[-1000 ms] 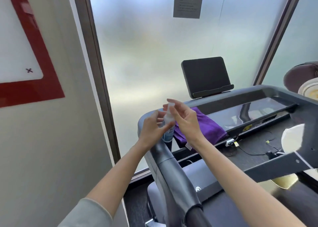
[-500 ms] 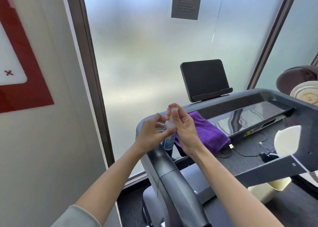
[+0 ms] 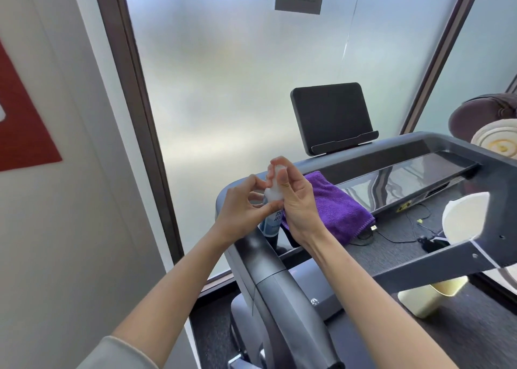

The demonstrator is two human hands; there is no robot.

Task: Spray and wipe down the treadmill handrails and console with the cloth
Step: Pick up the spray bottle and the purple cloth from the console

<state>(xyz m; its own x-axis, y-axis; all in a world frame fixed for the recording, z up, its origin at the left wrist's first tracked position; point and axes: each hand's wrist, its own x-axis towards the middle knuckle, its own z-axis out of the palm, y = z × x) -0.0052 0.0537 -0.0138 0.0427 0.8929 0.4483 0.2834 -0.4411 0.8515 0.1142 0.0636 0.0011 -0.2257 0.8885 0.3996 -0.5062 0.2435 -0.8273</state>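
Spray bottle [image 3: 270, 219] was gripped by left hand [image 3: 242, 210], its cap pinched by right hand [image 3: 297, 200]; purple cloth [image 3: 334, 210] lay unused on console [image 3: 405, 177], handrails [image 3: 268, 279] apparently not yet wiped

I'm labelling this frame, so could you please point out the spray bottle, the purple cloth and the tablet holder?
spray bottle [image 3: 270, 223]: head view, on its blue label below the fingers.
purple cloth [image 3: 335, 212]: head view, middle of the folded top.
tablet holder [image 3: 331, 114]: head view, centre of its dark back panel.
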